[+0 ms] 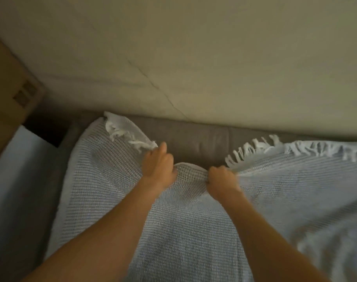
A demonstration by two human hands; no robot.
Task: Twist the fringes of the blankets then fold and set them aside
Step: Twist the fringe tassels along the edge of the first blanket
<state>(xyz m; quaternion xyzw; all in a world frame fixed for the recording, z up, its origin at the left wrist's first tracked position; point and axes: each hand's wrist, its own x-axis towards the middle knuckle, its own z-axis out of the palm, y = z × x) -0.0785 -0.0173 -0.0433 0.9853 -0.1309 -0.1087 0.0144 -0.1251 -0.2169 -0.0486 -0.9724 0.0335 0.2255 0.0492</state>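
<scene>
Ahead of you a plain cream wall [214, 47] fills the upper half of the view. Below it the pale blue-white waffle-weave blanket [183, 231] takes up most of the lower half. It lies spread over the grey upholstered sofa [193, 139], its long run going left to right across the seat. Its fringed edge is the far one, turned toward the sofa back and the wall. At the far left a brown cardboard box [8, 88] stands against the wall, and below it sits a pale flat surface [21, 159] just beside the sofa's end; what it is you cannot tell.

Your left hand [159, 167] and your right hand [222, 180] are near each other on that far edge. Each has its fingers curled round a bunch of the blanket, and the short stretch of cloth between them arches up in a small hump. Your left thumb sticks up toward the wall. Right of your right hand the white tasselled fringe [295, 151] runs along the edge to the frame's side, its strands pointing away from you onto the sofa back. Left of your left hand the far corner [122, 127] is folded back over the blanket, its strands lying loose on the weave; the blur hides whether any are twisted
</scene>
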